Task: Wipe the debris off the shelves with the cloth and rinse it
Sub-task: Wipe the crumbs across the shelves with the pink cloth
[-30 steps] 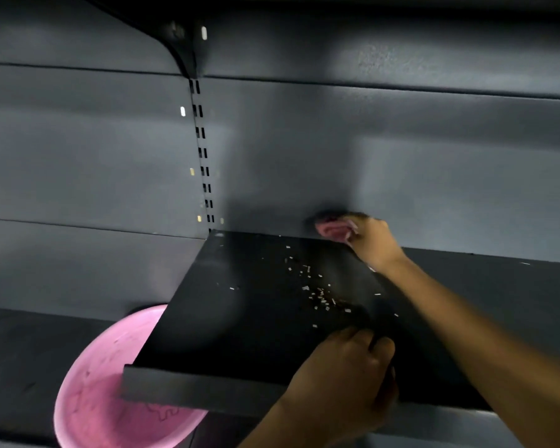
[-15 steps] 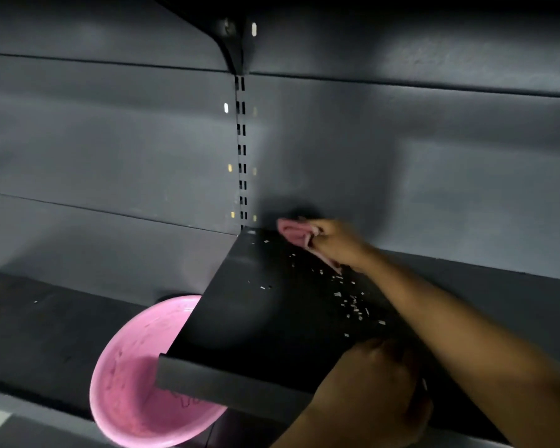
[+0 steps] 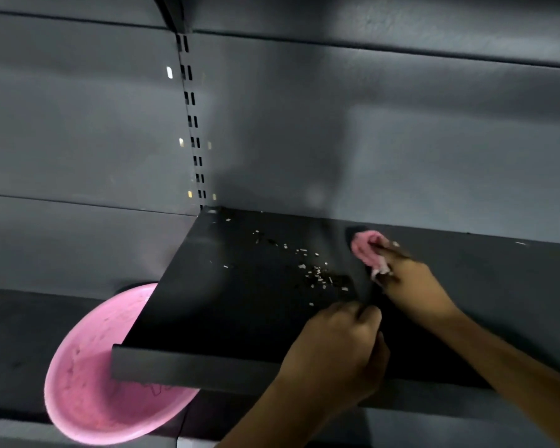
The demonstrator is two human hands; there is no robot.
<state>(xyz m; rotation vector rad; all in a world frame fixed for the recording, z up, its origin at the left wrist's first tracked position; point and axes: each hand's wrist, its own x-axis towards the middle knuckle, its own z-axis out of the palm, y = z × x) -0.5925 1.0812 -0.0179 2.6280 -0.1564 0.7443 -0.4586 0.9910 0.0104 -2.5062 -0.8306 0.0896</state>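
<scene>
So, pink cloth (image 3: 367,250) bunched up and clenched in the right hand (image 3: 411,286), pressed down on the dark shelf (image 3: 240,302) near its back edge, right where it meets the grey back panel (image 3: 369,140). Fingers (image 3: 388,250) of that hand wrapped around the cloth, a pale bit of it poking out underneath.

Pale debris (image 3: 314,273) scattered in a loose diagonal trail just left of the cloth, running from the back left corner toward the middle of the shelf, thickest close to the left hand (image 3: 337,347). A few stray specks off on their own further left.

Left hand curled into a loose fist, resting on the shelf near the front lip, fingers tucked in. Can't tell if anything is held inside it.

Pink basin (image 3: 88,383) sitting on the lower shelf (image 3: 13,334), down and to the left, partly tucked under the upper shelf's front corner. Slotted upright (image 3: 191,124) running up the back panel from the shelf's back left corner. Whole thing pretty dim and a little blurry.
</scene>
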